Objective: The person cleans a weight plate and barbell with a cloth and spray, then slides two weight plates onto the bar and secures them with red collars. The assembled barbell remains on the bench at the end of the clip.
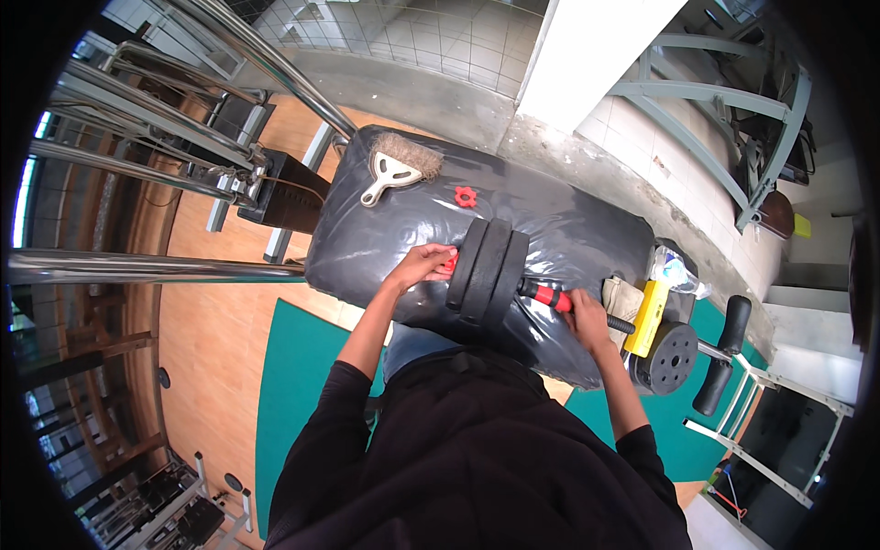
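Note:
A dumbbell bar with a red and black grip reaches from several black weight plates above the black padded bench. At the plates' left side, my left hand has its fingers closed on a red star nut. My right hand is closed round the bar near the grip's right end, and the threaded end sticks out beyond it. A second red star nut lies loose on the bench, farther off than the plates.
The bench is wrapped in shiny plastic. A wide brush lies at its far left. At the right are a beige cloth, a yellow box, a clear plastic bag and a round weight plate. Chrome machine posts stand left.

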Available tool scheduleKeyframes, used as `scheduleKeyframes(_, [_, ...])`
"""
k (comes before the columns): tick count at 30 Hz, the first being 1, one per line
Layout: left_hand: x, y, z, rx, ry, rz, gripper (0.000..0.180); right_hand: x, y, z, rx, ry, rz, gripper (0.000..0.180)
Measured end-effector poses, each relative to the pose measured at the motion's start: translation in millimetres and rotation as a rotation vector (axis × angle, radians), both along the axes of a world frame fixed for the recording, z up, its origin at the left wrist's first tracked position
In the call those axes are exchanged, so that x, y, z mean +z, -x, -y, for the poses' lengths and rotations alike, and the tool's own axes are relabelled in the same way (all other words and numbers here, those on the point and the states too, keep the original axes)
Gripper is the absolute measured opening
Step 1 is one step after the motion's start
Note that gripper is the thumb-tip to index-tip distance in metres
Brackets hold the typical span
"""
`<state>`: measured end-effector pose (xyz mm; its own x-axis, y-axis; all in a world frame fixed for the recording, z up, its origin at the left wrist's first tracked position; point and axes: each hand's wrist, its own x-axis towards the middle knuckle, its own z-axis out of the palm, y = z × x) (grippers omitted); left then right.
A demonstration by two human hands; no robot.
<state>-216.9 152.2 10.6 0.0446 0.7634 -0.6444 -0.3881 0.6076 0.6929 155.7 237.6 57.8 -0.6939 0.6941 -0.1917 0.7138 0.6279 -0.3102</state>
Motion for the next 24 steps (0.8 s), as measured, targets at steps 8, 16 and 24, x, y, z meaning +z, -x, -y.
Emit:
scheduleKeyframes(8, [5, 4, -5, 0.000, 0.018, -0.050, 0.038, 21, 11, -14, -0.012, 0.288, 0.071, 0.040])
scheduleKeyframes(16, [6, 19, -3, -0.069, -0.023, 0.147, 0.041, 19, 12, -28, -0.078, 0.498, -0.084, 0.048])
scheduleKeyframes(24, [5, 23, -1, -0.193, -0.030, 0.073, 0.045, 9, 6, -29, -0.066, 0.452, -0.122, 0.046])
